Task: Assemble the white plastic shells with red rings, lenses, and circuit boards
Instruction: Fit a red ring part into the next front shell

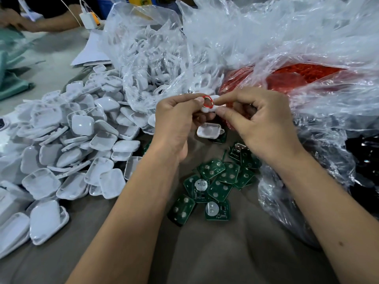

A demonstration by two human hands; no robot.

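My left hand [176, 119] and my right hand [258, 119] both pinch one white plastic shell [213, 108] held above the table. A red ring [208, 101] sits around the shell's round opening, between my fingertips. Below my hands lies another white shell [209, 130] on the table. Several green circuit boards [215, 181] are scattered in front of me. A big heap of white shells [78, 140] covers the left side. No loose lens is discernible.
A clear plastic bag [155, 58] of white shell parts lies behind the heap. Another clear bag holds red rings [297, 76] at the right. Black parts in plastic [365, 156] sit at the far right. Another person's arm [41, 21] rests at the back left.
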